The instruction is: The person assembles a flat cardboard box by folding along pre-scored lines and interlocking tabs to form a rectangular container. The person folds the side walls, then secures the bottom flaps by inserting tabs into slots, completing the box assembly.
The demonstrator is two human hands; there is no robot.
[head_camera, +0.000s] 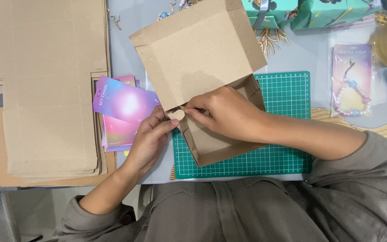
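Box (202, 58) of thin brown card sits half-folded on the green mat (287, 94); light, creasable, best held at its edges; left hand (151, 139) pinches the corner tab (176, 114); right hand (227, 112) pinches the adjoining flap.

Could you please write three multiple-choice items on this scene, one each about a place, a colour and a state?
1. Where does the cardboard box rest?
A. on the cutting mat
B. on the stack of flat cardboard
C. on the person's lap

2. What colour is the cutting mat?
A. grey
B. green
C. red

3. How is the box lid?
A. shut
B. taped down
C. open

Answers: 1 A, the mat's grid shows around the box. 2 B, it is green with pale lines. 3 C, the lid stands back while the left hand and right hand work a side flap.
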